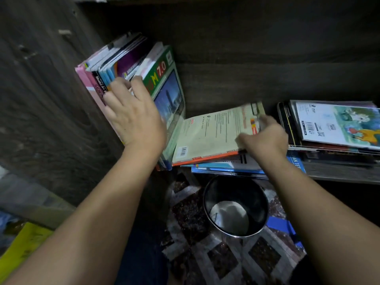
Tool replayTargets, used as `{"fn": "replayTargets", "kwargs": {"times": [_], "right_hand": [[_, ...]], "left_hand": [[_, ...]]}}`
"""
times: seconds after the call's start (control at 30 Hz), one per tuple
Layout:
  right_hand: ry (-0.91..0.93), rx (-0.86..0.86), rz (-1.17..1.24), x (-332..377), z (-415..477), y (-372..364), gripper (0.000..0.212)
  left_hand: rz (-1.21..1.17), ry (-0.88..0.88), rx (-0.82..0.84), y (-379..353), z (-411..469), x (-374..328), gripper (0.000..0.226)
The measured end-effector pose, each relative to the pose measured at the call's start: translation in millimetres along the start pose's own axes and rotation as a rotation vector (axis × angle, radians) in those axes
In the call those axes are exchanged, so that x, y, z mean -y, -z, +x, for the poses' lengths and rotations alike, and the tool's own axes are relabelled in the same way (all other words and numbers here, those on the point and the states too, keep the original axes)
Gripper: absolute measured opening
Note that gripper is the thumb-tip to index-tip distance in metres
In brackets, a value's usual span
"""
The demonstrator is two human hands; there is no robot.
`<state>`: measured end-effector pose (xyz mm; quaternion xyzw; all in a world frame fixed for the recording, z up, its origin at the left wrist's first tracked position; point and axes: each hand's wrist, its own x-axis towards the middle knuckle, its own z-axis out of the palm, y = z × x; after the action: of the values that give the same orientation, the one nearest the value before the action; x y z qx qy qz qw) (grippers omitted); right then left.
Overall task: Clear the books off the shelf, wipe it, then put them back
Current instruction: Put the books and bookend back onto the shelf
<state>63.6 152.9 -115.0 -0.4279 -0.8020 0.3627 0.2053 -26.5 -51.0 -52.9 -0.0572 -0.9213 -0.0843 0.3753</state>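
The pale green book [211, 134] lies flat atop a low pile in the middle of the shelf [341, 172], long axis running left to right, orange spine facing you; your right hand [266, 139] curls its fingers over its right end, gripping it. Your left hand [133, 112] rests, fingers slightly spread, against the spines of the upright row [125, 62], which leans left onto the side wall. Another flat stack [333, 128] sits at the right, and a black bin [236, 202] stands on the floor below.
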Motion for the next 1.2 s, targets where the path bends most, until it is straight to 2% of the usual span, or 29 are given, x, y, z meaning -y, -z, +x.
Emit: {"fn": "replayTargets", "kwargs": {"times": [0.07, 0.13, 0.2, 0.3, 0.37, 0.53, 0.67, 0.8, 0.87, 1.0, 1.1, 1.17, 1.2], "right_hand": [[0.183, -0.144, 0.193, 28, -13, 1, 0.073], [0.421, -0.158, 0.402, 57, -33, -3, 0.072], [0.618, 0.012, 0.461, 77, -51, -15, 0.076], [0.74, 0.356, 0.314, 82, -65, -45, 0.082], [0.752, 0.489, 0.203, 75, -64, -61, 0.08], [0.695, 0.63, 0.161, 64, -58, -80, 0.089], [0.691, 0.669, 0.105, 64, -60, -86, 0.095], [0.736, 0.66, -0.079, 58, -46, -71, 0.089], [0.758, 0.619, -0.294, 46, -38, -64, 0.085], [0.672, 0.561, -0.722, 7, -19, -45, 0.078], [0.552, 0.497, -0.948, -30, -3, -30, 0.097], [0.495, 0.441, -1.023, -53, 5, -23, 0.112], [0.476, 0.424, -1.02, -63, 8, -20, 0.112]], "left_hand": [[-0.014, -0.047, 0.026, 10, 4, 6, 0.057], [-0.089, -0.126, -0.014, 16, 13, 20, 0.04], [-0.223, -0.245, -0.079, 19, 21, 37, 0.03], [-0.339, -0.403, -0.144, 13, 21, 53, 0.029], [-0.381, -0.429, -0.149, 8, 17, 59, 0.032], [-0.405, -0.494, -0.152, -3, 20, 72, 0.044], [-0.35, -0.497, -0.114, -20, 21, 67, 0.08], [-0.283, -0.374, -0.051, -28, 26, 51, 0.086], [-0.305, -0.312, -0.053, -26, 24, 44, 0.081], [-0.229, -0.291, -0.177, -30, 16, 36, 0.048], [-0.229, -0.324, -0.238, -35, 11, 25, 0.033], [-0.256, -0.308, -0.21, -36, 9, 20, 0.03], [-0.266, -0.292, -0.199, -34, 8, 18, 0.03]]}}
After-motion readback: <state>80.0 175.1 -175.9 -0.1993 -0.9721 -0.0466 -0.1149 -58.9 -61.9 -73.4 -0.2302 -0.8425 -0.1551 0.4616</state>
